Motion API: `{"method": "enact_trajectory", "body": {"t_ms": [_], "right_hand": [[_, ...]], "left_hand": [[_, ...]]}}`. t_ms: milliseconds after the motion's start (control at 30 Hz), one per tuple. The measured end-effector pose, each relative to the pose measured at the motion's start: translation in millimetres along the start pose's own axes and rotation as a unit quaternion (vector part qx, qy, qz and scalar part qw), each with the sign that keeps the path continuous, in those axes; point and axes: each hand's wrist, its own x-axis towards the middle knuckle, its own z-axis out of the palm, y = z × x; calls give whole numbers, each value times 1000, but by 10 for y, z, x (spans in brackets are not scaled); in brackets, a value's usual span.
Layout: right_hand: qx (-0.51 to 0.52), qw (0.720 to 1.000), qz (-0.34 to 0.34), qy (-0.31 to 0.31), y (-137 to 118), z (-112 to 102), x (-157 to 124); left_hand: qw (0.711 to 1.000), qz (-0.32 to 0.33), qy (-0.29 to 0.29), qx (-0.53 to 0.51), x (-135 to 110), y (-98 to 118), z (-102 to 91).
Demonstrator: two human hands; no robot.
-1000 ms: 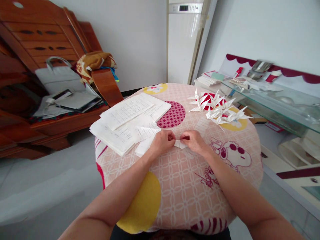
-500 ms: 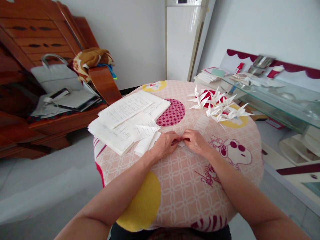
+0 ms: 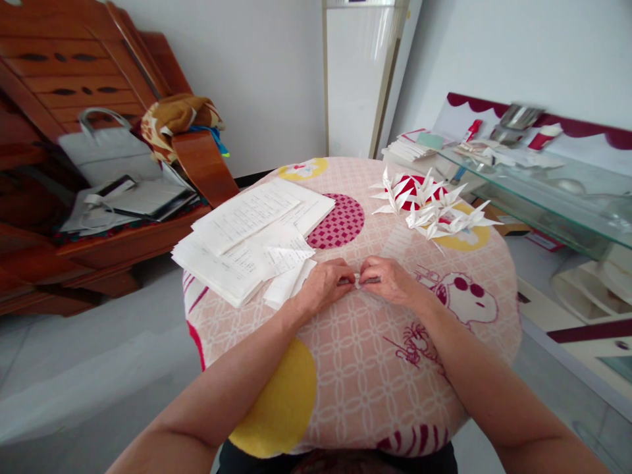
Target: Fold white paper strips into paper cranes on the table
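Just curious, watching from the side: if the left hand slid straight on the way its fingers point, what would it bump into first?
Probably the right hand: the left hand points at it, only a small folded paper between.

Head view, downward over round table (image 3: 355, 368)

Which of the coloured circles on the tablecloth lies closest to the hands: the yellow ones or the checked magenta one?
The checked magenta circle, just beyond the left hand and right hand, beside the paper stack. The yellow circles sit farther, near the table's edges.
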Motion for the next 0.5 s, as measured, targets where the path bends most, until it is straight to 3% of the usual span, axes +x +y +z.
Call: {"method": "enact_trajectory", "body": {"t_ms": [500], "right_hand": [[28, 998, 55, 32, -58, 22, -2]], "left_hand": [[998, -52, 8, -16, 28, 5, -23]]}}
